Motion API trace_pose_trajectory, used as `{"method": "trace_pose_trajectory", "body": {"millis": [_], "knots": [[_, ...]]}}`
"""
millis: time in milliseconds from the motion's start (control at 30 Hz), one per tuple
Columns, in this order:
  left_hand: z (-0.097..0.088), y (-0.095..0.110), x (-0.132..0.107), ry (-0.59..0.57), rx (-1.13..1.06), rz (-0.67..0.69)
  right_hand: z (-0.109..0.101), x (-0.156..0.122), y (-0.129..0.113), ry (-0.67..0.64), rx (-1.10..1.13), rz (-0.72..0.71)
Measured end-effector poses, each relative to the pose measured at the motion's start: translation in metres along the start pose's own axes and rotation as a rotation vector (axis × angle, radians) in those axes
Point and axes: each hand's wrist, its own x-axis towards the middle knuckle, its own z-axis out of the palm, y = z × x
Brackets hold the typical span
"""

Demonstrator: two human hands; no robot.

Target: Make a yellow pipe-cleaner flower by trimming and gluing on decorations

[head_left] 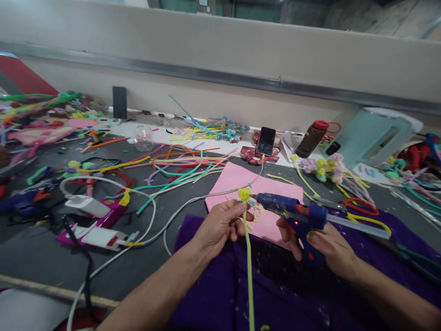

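Between the thumb and fingers of my left hand [225,223] is a pipe cleaner flower with a coiled yellow head [244,194]. Its long yellow-green stem [249,266] hangs down toward me. My right hand [324,243] grips a blue hot glue gun [292,209] whose red light is lit. The gun's nozzle points left and is close to the flower head; whether they touch I cannot tell. A clear glue stick [358,225] juts out of the gun's back. Under both hands lie a pink sheet [223,184] with yellow scraps and a purple cloth [206,280].
Scissors with red handles [360,206] lie right of the gun. Finished flowers [322,166], a dark bottle [312,139] and a phone [266,140] stand farther back. Loose pipe cleaners [182,165] cover the middle left, near a magenta power strip [99,225] with white cables.
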Motion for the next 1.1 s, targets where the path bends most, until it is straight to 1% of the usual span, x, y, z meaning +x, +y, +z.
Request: {"method": "trace_pose_trajectory", "body": {"millis": [200,300,567,733,867,1100], "knots": [[-0.001,0.0,0.002,0.021,-0.011,0.02,0.005,-0.005,0.01,0.045,-0.015,-0.036],[-0.002,-0.001,0.003,0.021,-0.02,0.012,0.005,-0.005,0.009,0.06,-0.047,-0.034],[-0.003,-0.003,0.003,0.005,-0.045,0.01,0.001,-0.005,0.004,0.01,-0.195,-0.011],[-0.003,-0.004,0.003,0.018,-0.022,0.019,0.002,-0.003,0.001,-0.007,-0.243,-0.059],[-0.005,-0.005,0.003,0.002,-0.008,0.035,0.004,-0.001,-0.002,-0.016,-0.272,-0.078],[-0.005,-0.005,0.003,-0.007,0.006,0.036,0.004,-0.004,0.0,-0.015,-0.316,-0.059]]}}
